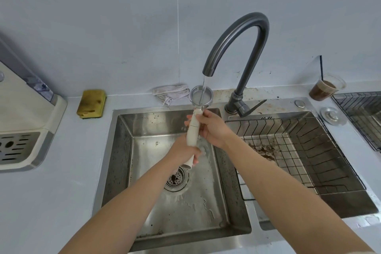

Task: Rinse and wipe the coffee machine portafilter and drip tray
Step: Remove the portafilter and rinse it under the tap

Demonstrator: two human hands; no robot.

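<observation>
Both hands, left hand (186,151) low and right hand (209,130) higher, grip the portafilter (192,128) handle, holding its basket under the tap (237,47) stream over the sink (123,150): rinsing step; wiping likely follows, cloth (171,92) lying behind.

The middle of the sink (121,150) is taken up by the portafilter (192,130), which is held by the left grip (183,150) and the right grip (212,130) under the faucet (253,57). Open basin floor is left at the near and left sides. On the right, passage is blocked by a wire rack (299,146). Bare bench (82,161) is left between the sink and the coffee machine (20,119). The back strip is occupied by a sponge (91,103) and a cloth (171,92).
</observation>
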